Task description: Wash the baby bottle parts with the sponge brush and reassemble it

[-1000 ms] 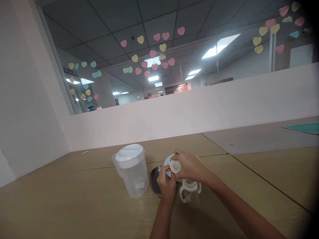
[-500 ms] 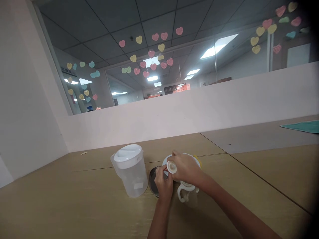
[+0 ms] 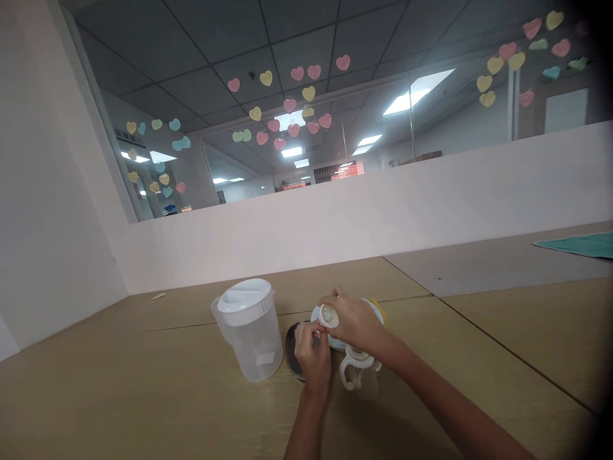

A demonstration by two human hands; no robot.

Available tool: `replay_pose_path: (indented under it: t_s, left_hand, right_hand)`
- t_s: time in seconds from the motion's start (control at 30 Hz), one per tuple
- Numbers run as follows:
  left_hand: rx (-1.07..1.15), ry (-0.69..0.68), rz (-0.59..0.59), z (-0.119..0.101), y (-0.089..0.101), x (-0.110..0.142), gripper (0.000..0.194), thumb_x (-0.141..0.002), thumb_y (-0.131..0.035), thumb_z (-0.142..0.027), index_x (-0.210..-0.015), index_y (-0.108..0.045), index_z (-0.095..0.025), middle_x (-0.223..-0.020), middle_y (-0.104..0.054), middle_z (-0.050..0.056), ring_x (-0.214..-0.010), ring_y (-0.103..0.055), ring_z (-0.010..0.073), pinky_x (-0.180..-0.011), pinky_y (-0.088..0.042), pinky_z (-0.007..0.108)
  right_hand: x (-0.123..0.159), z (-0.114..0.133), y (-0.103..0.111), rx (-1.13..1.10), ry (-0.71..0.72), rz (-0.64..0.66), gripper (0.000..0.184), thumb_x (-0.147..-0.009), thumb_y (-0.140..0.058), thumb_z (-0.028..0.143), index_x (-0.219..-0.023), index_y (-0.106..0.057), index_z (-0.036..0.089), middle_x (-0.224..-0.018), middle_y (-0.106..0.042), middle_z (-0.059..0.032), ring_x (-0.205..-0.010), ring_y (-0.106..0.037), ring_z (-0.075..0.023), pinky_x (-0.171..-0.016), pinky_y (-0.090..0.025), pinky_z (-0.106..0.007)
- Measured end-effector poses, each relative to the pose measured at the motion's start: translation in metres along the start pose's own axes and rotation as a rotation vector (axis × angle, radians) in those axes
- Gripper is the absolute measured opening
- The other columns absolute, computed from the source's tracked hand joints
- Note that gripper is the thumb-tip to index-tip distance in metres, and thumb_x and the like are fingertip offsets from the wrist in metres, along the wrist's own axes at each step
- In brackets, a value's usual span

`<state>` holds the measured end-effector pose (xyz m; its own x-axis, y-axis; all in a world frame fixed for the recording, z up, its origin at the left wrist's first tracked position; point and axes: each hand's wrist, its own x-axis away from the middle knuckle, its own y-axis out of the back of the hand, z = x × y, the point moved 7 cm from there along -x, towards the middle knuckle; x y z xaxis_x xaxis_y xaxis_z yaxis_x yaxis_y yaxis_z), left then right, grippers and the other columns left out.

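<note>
In the head view my right hand [image 3: 357, 326] grips a small white round bottle top [image 3: 328, 315], its open underside facing me and something pale and translucent in its middle. My left hand [image 3: 313, 354] is closed, its fingertips pressed at the lower left edge of that top. Below my right hand stands a clear bottle [image 3: 366, 383] with white curved handles [image 3: 345, 372]. Behind my hands lies a white plate [image 3: 338, 345], mostly covered by them. A dark shallow dish [image 3: 293, 358] sits behind my left hand.
Left of my hands stands a translucent pitcher [image 3: 258, 348] with a white lid [image 3: 245, 296]. Something yellow [image 3: 378, 312] shows at the plate's right edge. A thin pale piece [image 3: 159, 296] lies far left on the wooden table [image 3: 143, 396], and a teal cloth [image 3: 582, 245] far right.
The bottle top has turned slightly in my fingers and shifted a little left, its underside now seen at a different tilt. Both hands keep their hold; the view has moved slightly.
</note>
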<state>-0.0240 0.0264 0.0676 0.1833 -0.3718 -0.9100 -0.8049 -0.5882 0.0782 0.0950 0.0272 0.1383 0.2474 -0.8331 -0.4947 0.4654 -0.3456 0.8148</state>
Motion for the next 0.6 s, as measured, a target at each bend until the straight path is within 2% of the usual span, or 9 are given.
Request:
replay_pose_path:
  t_s: [0.07, 0.17, 0.33, 0.5, 0.6]
  left_hand:
    - [-0.008, -0.020, 0.029, -0.001, -0.001, 0.000, 0.011, -0.083, -0.050, -0.020, -0.073, -0.055, -0.020, -0.078, -0.058, 0.001, -0.080, -0.055, 0.0143, -0.072, -0.044, 0.026]
    - [-0.026, -0.028, 0.093, -0.001, -0.005, 0.001, 0.011, -0.085, -0.047, -0.020, -0.080, -0.057, -0.019, -0.089, -0.058, 0.004, -0.089, -0.055, 0.0160, -0.079, -0.044, 0.030]
    - [0.015, 0.016, 0.119, 0.003, -0.008, 0.006, 0.013, -0.086, -0.044, -0.023, -0.091, -0.055, -0.018, -0.092, -0.057, 0.007, -0.089, -0.056, 0.0162, -0.079, -0.046, 0.030]
    - [-0.033, -0.005, 0.096, -0.001, -0.010, 0.010, 0.039, -0.085, -0.047, -0.028, -0.123, -0.043, -0.016, -0.116, -0.053, 0.014, -0.106, -0.052, 0.0219, -0.088, -0.044, 0.038]
    - [-0.068, -0.026, 0.152, -0.002, -0.013, 0.010, 0.042, -0.088, -0.042, -0.030, -0.128, -0.040, -0.018, -0.125, -0.050, 0.014, -0.117, -0.046, 0.0233, -0.096, -0.039, 0.041]
  right_hand:
    - [0.000, -0.002, 0.001, -0.038, 0.001, 0.010, 0.023, -0.071, -0.064, 0.029, -0.093, -0.060, 0.024, -0.093, -0.056, -0.0031, -0.073, -0.055, -0.0143, -0.057, -0.029, -0.023]
    - [0.000, -0.009, 0.004, -0.071, 0.008, 0.019, 0.028, -0.068, -0.063, 0.023, -0.095, -0.057, 0.020, -0.090, -0.059, -0.0042, -0.084, -0.054, -0.0176, -0.065, -0.032, -0.024]
    - [-0.002, -0.025, 0.008, -0.147, -0.025, 0.052, 0.038, -0.061, -0.064, 0.016, -0.096, -0.051, 0.018, -0.086, -0.058, -0.0019, -0.075, -0.051, -0.0146, -0.061, -0.031, -0.022]
    - [0.000, -0.015, 0.009, -0.166, 0.065, 0.065, 0.032, -0.062, -0.065, 0.017, -0.093, -0.055, 0.021, -0.088, -0.054, -0.0014, -0.084, -0.049, -0.0167, -0.066, -0.033, -0.023]
    - [0.001, -0.005, 0.007, -0.188, 0.119, 0.067, 0.031, -0.065, -0.064, 0.015, -0.095, -0.057, 0.021, -0.091, -0.052, -0.0020, -0.086, -0.049, -0.0167, -0.069, -0.035, -0.024]
